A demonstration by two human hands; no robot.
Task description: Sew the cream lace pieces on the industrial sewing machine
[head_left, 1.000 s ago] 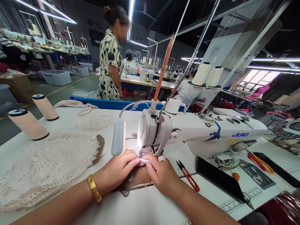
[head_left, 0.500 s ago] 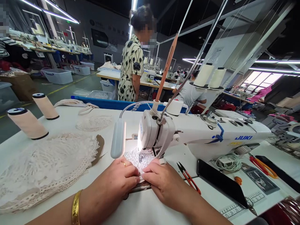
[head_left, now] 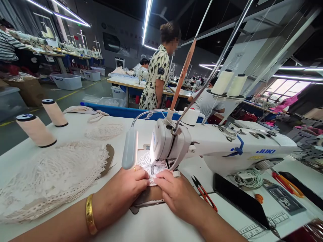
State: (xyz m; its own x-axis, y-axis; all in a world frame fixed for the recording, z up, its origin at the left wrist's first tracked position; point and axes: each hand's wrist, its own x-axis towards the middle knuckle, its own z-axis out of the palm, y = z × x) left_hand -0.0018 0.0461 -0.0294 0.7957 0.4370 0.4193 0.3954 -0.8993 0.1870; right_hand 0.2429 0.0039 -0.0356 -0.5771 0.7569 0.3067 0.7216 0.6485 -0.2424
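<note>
A small piece of white lace point(head_left: 147, 165) lies under the needle head of a white sewing machine point(head_left: 214, 148), on top of a brown fabric piece point(head_left: 147, 198). My left hand point(head_left: 123, 193), with a gold bangle and a ring, rests with curled fingers pressing on the lace from the left. On the right, the fingers of my right hand point(head_left: 176, 195) pinch the lace's near edge. The two hands almost touch just in front of the presser foot. A lit lamp on a flexible arm point(head_left: 130, 149) hangs over my left hand.
A stack of lace pieces point(head_left: 50, 174) lies at the left, with two thread cones point(head_left: 36, 131) behind it. Red thread snips point(head_left: 204, 191), a dark phone point(head_left: 239, 200), a coiled cable and orange scissors point(head_left: 287, 183) lie to the right. A person in a patterned dress point(head_left: 157, 79) stands beyond the table.
The lace has been fed further back under the machine head, with both hands following it. The person in the patterned dress has walked to the right.
</note>
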